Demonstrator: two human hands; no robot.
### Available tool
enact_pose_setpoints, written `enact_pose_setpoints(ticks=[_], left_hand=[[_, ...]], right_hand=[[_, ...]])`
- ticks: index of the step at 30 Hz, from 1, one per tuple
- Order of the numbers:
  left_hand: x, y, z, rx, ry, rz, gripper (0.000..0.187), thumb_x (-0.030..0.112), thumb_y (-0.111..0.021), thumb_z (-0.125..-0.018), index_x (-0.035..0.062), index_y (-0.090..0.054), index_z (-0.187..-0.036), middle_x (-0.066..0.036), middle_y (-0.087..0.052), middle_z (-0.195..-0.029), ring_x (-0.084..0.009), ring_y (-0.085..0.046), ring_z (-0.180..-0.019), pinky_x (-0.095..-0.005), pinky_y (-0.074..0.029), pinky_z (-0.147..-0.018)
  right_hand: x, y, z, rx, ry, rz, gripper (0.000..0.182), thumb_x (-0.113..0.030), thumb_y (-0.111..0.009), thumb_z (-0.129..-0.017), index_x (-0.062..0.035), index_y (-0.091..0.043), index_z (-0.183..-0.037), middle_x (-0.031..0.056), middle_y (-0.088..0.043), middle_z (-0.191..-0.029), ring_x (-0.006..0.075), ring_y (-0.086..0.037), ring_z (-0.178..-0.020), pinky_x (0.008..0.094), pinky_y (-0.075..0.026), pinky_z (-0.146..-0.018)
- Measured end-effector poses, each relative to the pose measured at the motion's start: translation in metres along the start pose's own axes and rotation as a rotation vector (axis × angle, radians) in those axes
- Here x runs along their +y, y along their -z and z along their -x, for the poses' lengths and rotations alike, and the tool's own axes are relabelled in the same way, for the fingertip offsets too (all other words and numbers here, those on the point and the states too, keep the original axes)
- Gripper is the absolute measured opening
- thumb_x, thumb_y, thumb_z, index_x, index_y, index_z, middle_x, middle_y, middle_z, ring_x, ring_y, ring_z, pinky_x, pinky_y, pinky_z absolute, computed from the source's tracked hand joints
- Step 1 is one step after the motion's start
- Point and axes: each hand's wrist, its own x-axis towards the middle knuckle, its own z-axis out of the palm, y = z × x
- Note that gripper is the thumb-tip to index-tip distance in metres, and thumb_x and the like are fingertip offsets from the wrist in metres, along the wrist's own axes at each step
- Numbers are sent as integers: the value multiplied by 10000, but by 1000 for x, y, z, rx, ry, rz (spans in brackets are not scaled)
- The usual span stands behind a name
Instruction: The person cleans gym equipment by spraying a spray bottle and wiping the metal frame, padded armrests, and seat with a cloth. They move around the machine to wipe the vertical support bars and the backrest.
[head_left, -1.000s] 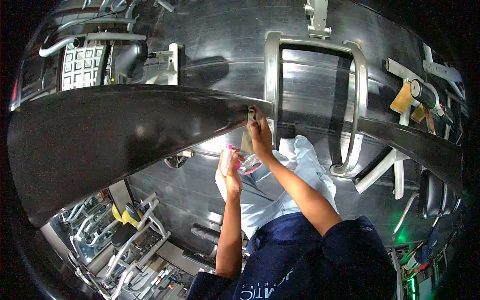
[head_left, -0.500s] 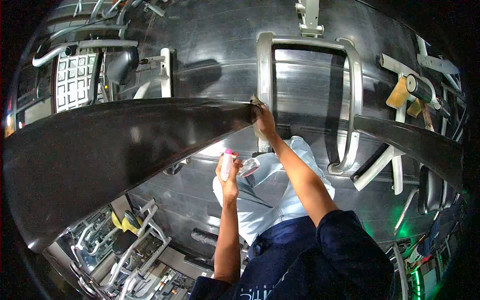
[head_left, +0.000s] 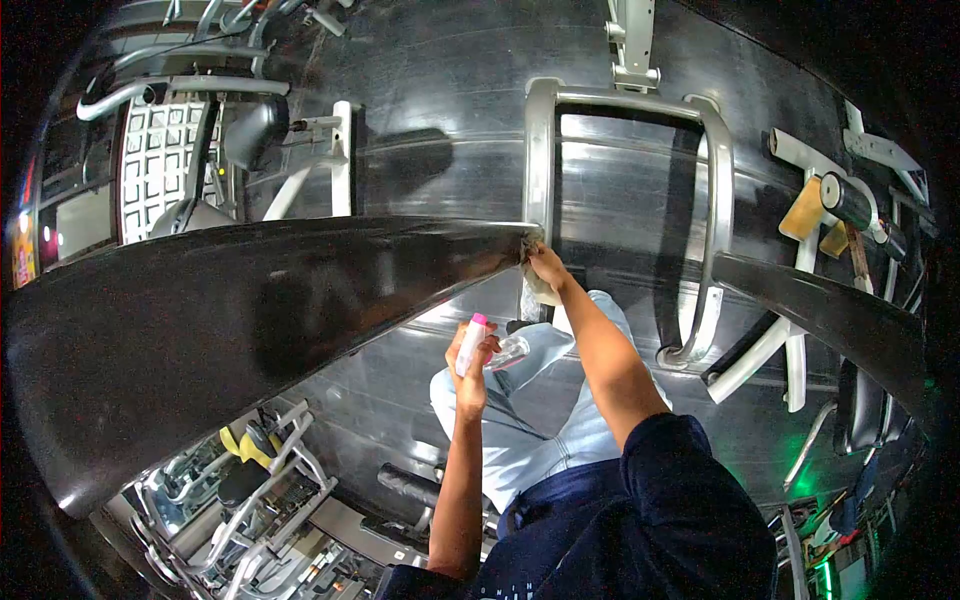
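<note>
My left hand (head_left: 468,362) is closed around a spray bottle (head_left: 510,352) with a clear body and a white head tipped in pink. The bottle lies tilted over my lap, and my fingers cover part of it. At the narrow end of a long black padded bench (head_left: 250,300), my right hand (head_left: 547,266) grips a greyish cloth (head_left: 540,288). Part of the cloth presses against the pad's end, while the rest hangs below my fingers. A silver frame post (head_left: 541,150) stands right beside that hand.
A silver tubular frame (head_left: 718,190) rises ahead, with a second black pad (head_left: 810,295) to the right. A machine with yellow pads (head_left: 803,208) stands at far right. More gym equipment (head_left: 250,500) fills the lower left. My legs (head_left: 540,400) are folded on the dark floor.
The view has shifted slightly, so most things sit lower and further right. My right hand with the cloth stays at the pad's end, its fingers turned a little. The left hand keeps the bottle.
</note>
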Motion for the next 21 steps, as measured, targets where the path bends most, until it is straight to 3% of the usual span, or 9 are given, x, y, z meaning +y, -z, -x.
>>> enact_pose_setpoints(ticks=[3,5,7,9,10,11,15,19,21], left_hand=[[0,2,2,-32,29,-85,269,224,-613,-894,-4,-624,-1037,-45,-625,-883,-113,-574,-759,-252,-426,-692],[-2,2,4,-29,10,-66,260,215,-610,-889,-4,-625,-1028,-48,-627,-878,-116,-578,-756,-254,-429,-687],[-1,-2,8,-27,-12,-47,252,207,-607,-884,-4,-626,-1019,-52,-629,-873,-119,-581,-752,-256,-432,-682],[4,-9,12,28,-19,20,237,196,-600,-865,-2,-633,-991,-68,-639,-868,-130,-588,-750,-262,-436,-670],[4,-9,14,28,-67,35,226,199,-591,-854,1,-634,-951,-91,-649,-916,-142,-598,-752,-272,-447,-667],[5,-9,17,21,-88,42,226,199,-591,-854,1,-634,-951,-91,-649,-916,-142,-598,-752,-272,-447,-667],[20,-11,24,-14,-126,-42,413,359,-601,-883,-31,-644,-1013,-93,-654,-928,-184,-624,-756,-317,-478,-697],[50,-18,31,-86,-78,-67,263,271,-604,-882,15,-602,-945,-123,-676,-965,-184,-649,-731,-317,-481,-674],[59,-23,32,-106,-147,10,278,275,-624,-868,10,-616,-953,-105,-679,-922,-184,-653,-701,-307,-476,-655]], right_hand=[[-88,14,50,11,31,18,324,-265,-455,-1027,-79,-561,-1270,147,-684,-1068,284,-640,-1017,371,-477,-861],[-73,5,44,230,594,406,347,-301,-486,-1013,-109,-561,-1292,162,-678,-1096,316,-638,-1029,380,-476,-869],[-92,6,57,192,628,241,357,-274,-506,-1005,-121,-539,-1325,208,-656,-1125,368,-617,-1062,398,-479,-888],[-131,13,86,-46,418,-55,387,-281,-531,-999,-89,-525,-1335,221,-653,-1121,352,-618,-1077,381,-470,-907],[-125,8,95,122,739,197,423,-305,-552,-997,-37,-528,-1322,176,-669,-1127,249,-624,-1071,335,-453,-930],[-123,6,99,-13,376,-155,499,-353,-559,-993,16,-514,-1325,104,-671,-1131,166,-599,-1062,298,-429,-958],[-208,54,166,-156,162,-260,527,-392,-531,-1003,62,-521,-1272,77,-643,-1085,133,-580,-1001,281,-439,-931],[-226,93,207,-159,133,-507,389,-330,-480,-1021,-11,-571,-1223,51,-631,-1156,123,-581,-1065,274,-448,-934],[-214,111,210,-76,188,-557,432,-393,-457,-1014,-30,-568,-1219,65,-653,-1053,161,-649,-922,295,-499,-861]])
